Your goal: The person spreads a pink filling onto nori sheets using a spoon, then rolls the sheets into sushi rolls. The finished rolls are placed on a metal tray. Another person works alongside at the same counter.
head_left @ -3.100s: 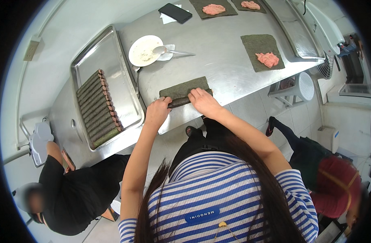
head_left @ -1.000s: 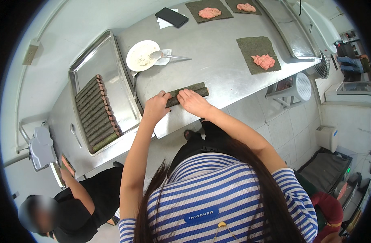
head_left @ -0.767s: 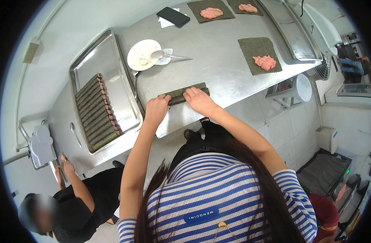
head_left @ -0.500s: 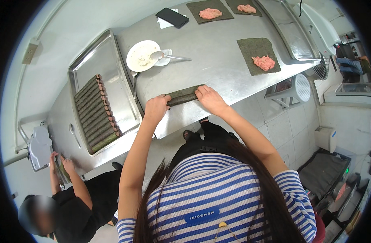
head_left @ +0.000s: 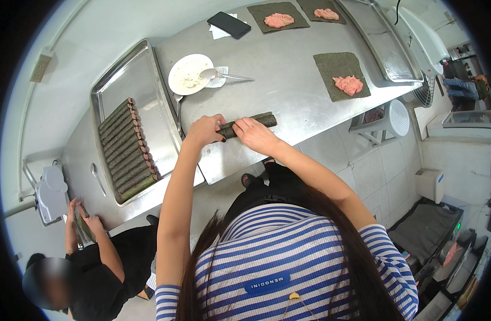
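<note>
A dark seaweed roll (head_left: 266, 119) lies slantwise near the table's front edge. My left hand (head_left: 205, 130) curls round its left end, with thumb and fingers closed on it. Toward the roll's middle, my right hand (head_left: 254, 135) presses down with its fingers bent over the top. The roll's right end sticks out past that hand, and a bit of pink filling seems to show there. Further right a flat seaweed sheet (head_left: 331, 61) carries a lump of pink minced filling (head_left: 348, 85).
At left, a metal tray (head_left: 147, 51) holds several finished seaweed rolls (head_left: 129, 144). A white bowl (head_left: 187, 75) with a spoon, and a black phone (head_left: 229, 24), stand behind my hands. Another metal tray (head_left: 382, 45) lies far right. A co-worker (head_left: 103, 262) works at lower left.
My right hand has slid left along the roll, from its right end toward its middle. My left hand has shifted slightly left and up. The seaweed looks more tightly rolled.
</note>
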Demonstrator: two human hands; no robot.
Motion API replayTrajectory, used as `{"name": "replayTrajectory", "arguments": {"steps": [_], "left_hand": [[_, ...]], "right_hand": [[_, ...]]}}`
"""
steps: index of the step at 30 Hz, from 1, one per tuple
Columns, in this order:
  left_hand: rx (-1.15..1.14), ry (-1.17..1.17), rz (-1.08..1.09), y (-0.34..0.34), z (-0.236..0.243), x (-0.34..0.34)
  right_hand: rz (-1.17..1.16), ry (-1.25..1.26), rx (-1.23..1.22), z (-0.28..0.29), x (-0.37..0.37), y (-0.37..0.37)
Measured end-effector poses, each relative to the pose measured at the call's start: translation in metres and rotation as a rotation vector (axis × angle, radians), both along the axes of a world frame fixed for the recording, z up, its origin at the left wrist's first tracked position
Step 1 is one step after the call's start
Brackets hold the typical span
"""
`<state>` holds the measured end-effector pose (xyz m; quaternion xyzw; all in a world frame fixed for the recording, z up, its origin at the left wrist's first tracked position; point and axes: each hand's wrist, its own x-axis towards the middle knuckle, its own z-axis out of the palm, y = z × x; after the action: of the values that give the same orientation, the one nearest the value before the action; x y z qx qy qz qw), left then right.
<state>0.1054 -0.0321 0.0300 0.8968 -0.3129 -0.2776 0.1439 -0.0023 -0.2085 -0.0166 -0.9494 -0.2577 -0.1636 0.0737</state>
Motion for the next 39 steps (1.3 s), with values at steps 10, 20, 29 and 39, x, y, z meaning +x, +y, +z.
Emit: {"name": "replayTrajectory", "arguments": {"steps": [10, 20, 29, 39], "left_hand": [[0.0, -0.405, -0.099, 0.003, -0.009, -0.038], [0.007, -0.439, -0.14, -0.002, -0.014, -0.038], [0.004, -0.41, -0.065, -0.004, -0.011, -0.036], [-0.284, -0.646, 0.319, -0.004, -0.033, -0.073]], "right_hand": [[-0.076, 0.0, -0.01, -0.002, -0.003, -0.004], [-0.193, 0.222, -0.017, 0.006, -0.021, -0.055], [-0.042, 0.334, 0.295, 0.0, 0.001, -0.023], [-0.293, 0.408, 0.405, -0.009, 0.04, 0.028]]}}
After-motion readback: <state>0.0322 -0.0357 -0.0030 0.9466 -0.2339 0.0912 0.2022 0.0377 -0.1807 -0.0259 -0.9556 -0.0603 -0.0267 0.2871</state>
